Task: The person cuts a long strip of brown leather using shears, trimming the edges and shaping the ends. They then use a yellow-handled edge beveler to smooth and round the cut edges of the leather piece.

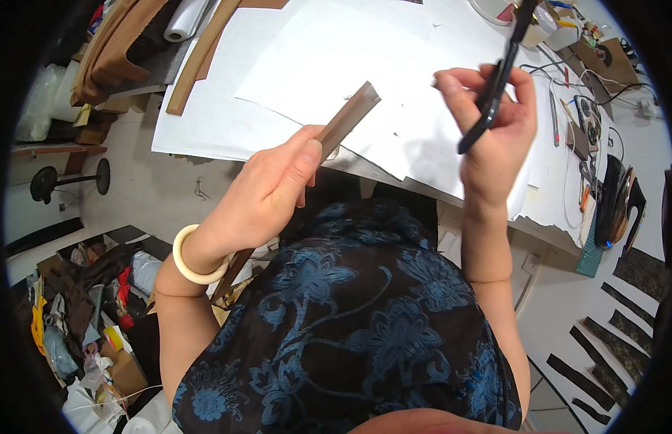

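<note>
My left hand [267,184] is closed around a long, narrow brown strip [347,119], thumb along its top. The strip's end points up and to the right over the table's near edge. Below the wrist, a brown length [234,275] hangs down; whether it is the same strip I cannot tell. Raised on the right, my right hand [498,119] has its fingers bent around a long, slim black tool [501,72]. It slants from the upper edge down across the palm. Its exact kind is not clear. A gap separates the two hands.
White paper [300,65] covers the table. Folded brown material [122,54], a white roll [182,25] and brown strips [198,69] lie at left. Hand tools [555,119] and cables are at right. A heap of scraps [83,325] fills the lower left; dark pieces [603,362] lie lower right.
</note>
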### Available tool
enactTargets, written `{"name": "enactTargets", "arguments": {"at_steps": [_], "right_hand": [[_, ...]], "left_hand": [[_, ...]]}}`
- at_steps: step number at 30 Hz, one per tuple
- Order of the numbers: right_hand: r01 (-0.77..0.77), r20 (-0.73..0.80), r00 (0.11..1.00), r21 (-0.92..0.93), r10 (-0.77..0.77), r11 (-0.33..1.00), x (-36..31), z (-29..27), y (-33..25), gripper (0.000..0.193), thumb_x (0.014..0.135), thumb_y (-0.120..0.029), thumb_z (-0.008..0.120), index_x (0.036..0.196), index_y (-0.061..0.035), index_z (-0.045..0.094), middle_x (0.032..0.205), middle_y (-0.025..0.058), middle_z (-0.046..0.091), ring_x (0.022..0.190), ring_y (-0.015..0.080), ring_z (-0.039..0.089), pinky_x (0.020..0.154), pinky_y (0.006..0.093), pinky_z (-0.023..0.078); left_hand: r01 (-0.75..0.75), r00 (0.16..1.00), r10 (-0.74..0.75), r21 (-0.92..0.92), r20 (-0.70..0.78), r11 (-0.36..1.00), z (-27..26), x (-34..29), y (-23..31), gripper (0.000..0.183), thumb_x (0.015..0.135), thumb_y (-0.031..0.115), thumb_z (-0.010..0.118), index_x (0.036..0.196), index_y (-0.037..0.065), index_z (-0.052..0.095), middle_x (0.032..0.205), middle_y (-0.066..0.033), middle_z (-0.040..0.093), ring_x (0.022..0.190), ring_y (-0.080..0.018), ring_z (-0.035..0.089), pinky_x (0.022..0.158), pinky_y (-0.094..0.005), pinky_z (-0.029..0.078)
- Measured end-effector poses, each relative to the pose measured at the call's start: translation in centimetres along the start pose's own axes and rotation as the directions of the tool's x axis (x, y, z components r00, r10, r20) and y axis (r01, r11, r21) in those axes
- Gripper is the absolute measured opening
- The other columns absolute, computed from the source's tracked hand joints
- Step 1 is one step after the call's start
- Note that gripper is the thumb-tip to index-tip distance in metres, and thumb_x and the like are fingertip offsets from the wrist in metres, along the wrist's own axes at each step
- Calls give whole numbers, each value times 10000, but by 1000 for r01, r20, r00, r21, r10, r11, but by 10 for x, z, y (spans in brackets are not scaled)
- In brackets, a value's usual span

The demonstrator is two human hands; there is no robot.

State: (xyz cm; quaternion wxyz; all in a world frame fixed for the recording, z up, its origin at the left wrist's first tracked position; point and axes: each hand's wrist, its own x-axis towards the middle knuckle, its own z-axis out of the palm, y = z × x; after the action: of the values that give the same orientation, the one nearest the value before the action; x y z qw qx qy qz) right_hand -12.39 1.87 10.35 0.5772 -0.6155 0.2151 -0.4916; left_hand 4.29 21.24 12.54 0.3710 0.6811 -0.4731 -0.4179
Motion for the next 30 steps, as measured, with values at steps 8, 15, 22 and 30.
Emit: {"name": "enactTargets", "arguments": {"at_steps": [8,15,22,30], "right_hand": [[-377,302,866,-132,399,917,-47,-98,-10,499,759,-49,872,1192,88,668,846,25,645,732,59,579,621,190,426],[-485,492,733,-109,471,868,-56,-113,-25,564,722,-174,937,1155,108,709,766,42,629,634,69,568,535,190,392],[-507,489,721,-111,491,855,-58,-114,-21,571,724,-161,942,1164,115,705,728,32,605,613,54,543,513,193,361],[-514,495,714,-108,494,851,-55,-109,-17,549,733,-118,927,1175,115,700,734,37,615,615,49,536,522,191,370]], "left_hand": [[70,997,-72,-58,-39,996,-15,-3,-8,623,1118,471,294,1406,-41,503,819,-48,570,680,-120,535,626,-262,442],[65,993,-62,28,-96,997,-21,0,-9,637,1111,482,318,1403,-51,508,810,-50,567,686,-123,531,635,-266,440],[46,991,-39,49,-131,998,-23,-3,-9,631,1111,462,334,1383,-79,510,802,-51,560,688,-130,518,635,-264,434],[-3,985,16,74,-169,997,-21,1,-13,503,1114,388,385,1331,-28,568,675,-65,506,607,-172,497,594,-329,401]]}}
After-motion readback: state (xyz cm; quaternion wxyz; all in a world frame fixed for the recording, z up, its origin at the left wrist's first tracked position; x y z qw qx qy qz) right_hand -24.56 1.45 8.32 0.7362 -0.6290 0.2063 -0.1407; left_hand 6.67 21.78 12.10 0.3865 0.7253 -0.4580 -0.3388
